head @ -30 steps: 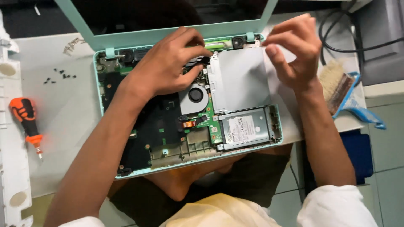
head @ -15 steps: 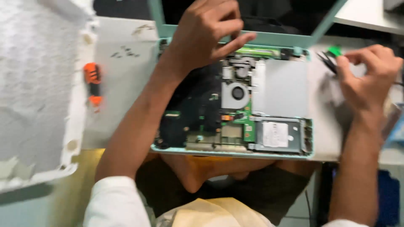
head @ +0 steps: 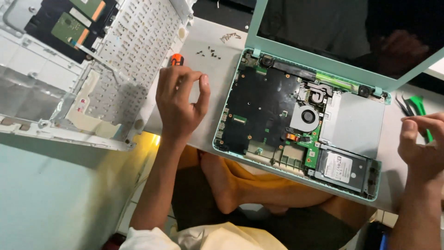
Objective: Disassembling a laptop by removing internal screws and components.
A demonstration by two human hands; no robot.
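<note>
An opened mint-green laptop (head: 231,143) lies on the white table (head: 203,134) with its motherboard (head: 263,102), round fan (head: 307,115), silver drive bay (head: 351,122) and hard drive (head: 340,166) exposed. My left hand (head: 180,104) hovers left of the laptop with fingers curled apart and nothing in it. It is just over an orange-handled screwdriver (head: 175,59) and hides most of it. My right hand (head: 423,153) is at the right edge, fingers loosely bent and empty, close to green pry tools (head: 420,105) and dark tweezers (head: 404,104).
The removed white keyboard cover (head: 125,69) lies upside down at the left, overhanging the table edge. Several small black screws (head: 208,51) are scattered behind the screwdriver. The laptop's dark screen (head: 342,28) stands up at the back. My crossed legs show below the table.
My left hand has left the laptop's hinge area and moved left to above the screwdriver. My right hand stays by the tools on the right. The camera view has swung left.
</note>
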